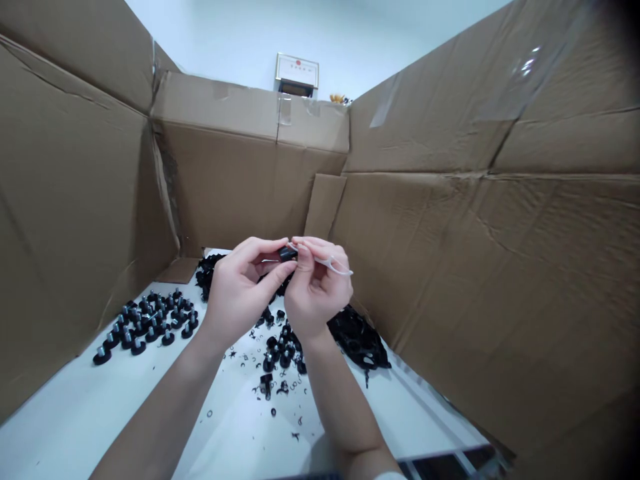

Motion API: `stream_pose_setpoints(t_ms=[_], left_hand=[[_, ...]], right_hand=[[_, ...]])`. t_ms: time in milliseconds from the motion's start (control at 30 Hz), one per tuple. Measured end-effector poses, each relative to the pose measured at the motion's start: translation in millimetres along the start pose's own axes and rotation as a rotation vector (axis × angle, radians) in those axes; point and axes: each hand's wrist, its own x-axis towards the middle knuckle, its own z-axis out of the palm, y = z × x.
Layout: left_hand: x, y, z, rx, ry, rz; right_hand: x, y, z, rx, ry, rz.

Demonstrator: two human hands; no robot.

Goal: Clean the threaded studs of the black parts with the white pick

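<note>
My left hand (243, 291) and my right hand (317, 291) meet in the air above the white table top (90, 427). The left fingers pinch a small black rubber part (288, 253). My right fingers hold a thin white plastic strip (333, 265), whose end reaches the black part. Below the hands lies a small group of black studded rubber feet (278, 353), among scattered black rubber rings (283, 388). A larger set of such feet (145, 323), with metal studs pointing up, stands in rows to the left.
Tall brown cardboard walls (250, 173) surround the table top at the back and on both sides. A heap of black rubber scraps (357, 337) lies to the right of my right wrist, and more black pieces (206, 275) sit behind my left hand.
</note>
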Motion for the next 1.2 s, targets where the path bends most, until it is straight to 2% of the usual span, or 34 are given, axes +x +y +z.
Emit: stream_pose_setpoints(t_ms=[133,267,333,400,467,533,733,867,1033,1200], left_hand=[[0.2,0.8,-2.7,-0.018,-0.034,0.014],[2.9,5.6,-11.1,0.044,-0.093,0.031],[4.3,10.0,-16.0,0.104,-0.101,0.060],[4.9,14.3,-20.5,0.156,-0.124,0.090],[4.8,16.8,-24.4,0.177,-0.157,0.113],[4.4,17.0,-27.5,0.174,-0.195,0.120],[7.6,12.6,-34.3,0.259,-0.296,0.097],[11.9,13.6,-40.3,0.424,-0.426,0.118],[14.9,14.5,-48.8,0.436,-0.545,0.139],[15.3,11.8,-49.2,0.384,-0.604,0.168]], right_hand=[[2.8,0.9,-1.0,0.068,0.001,0.091],[16.2,0.3,-24.4,0.053,-0.018,0.061],[23.4,-1.2,-38.7,0.032,-0.141,0.103],[28.4,-2.2,-49.4,0.039,-0.332,0.123],[30.9,-1.6,-54.1,0.027,-0.522,0.076],[31.2,0.4,-53.1,-0.006,-0.636,0.016],[28.1,3.8,-45.7,-0.017,-0.664,0.040],[29.6,0.2,-49.7,-0.013,-0.768,0.068],[35.3,-2.6,-52.0,0.077,-0.886,0.207],[40.5,-1.3,-53.2,0.211,-0.933,0.513]])
